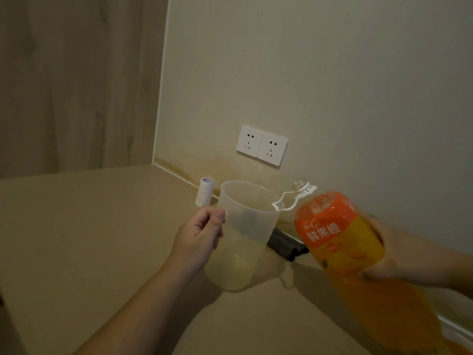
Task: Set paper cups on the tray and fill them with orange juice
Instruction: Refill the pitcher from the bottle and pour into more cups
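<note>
Where counter (89, 226) meets wall: roll (204, 192), cloth (285, 243), sockets (261, 145).

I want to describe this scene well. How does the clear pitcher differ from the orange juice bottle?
The clear pitcher has a wide open top; the orange juice bottle has a narrow neck. The pitcher is translucent and plain, with little pale liquid at the bottom; the bottle is mostly full and has an orange label. The left hand holds the pitcher, the right hand the bottle. Both are plastic and uncapped.
</note>
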The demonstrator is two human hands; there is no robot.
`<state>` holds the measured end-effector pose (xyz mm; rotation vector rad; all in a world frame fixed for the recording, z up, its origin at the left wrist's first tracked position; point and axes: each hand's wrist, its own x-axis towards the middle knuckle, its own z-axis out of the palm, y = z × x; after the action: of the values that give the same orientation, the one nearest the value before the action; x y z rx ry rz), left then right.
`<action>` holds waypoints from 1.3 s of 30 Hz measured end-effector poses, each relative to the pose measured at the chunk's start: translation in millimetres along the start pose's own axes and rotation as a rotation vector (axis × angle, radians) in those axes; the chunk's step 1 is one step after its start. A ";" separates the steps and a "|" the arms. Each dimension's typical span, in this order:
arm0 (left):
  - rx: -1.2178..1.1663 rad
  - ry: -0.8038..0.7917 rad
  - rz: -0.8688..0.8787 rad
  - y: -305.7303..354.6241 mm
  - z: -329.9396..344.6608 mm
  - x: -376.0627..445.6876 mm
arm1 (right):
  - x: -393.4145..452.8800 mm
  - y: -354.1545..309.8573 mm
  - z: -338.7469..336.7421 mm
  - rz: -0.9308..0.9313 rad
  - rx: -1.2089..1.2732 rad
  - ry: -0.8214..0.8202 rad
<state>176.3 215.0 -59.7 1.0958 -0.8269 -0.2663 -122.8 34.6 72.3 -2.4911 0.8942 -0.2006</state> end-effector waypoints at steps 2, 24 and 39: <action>0.000 0.018 -0.011 0.2 -1.2 1.6 | -0.1 -0.2 -4.4 -0.008 -0.007 0.013; -0.106 0.022 0.012 5.2 1.2 -6.0 | 5.5 -54.2 -23.0 0.039 -0.386 -0.097; -0.127 0.017 -0.043 5.4 -0.5 -6.8 | 8.9 -78.1 -36.7 0.032 -0.526 -0.166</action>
<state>171.0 221.7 -58.2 0.9961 -0.7616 -0.3402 -82.8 66.9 142.2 -2.9094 1.0154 0.2876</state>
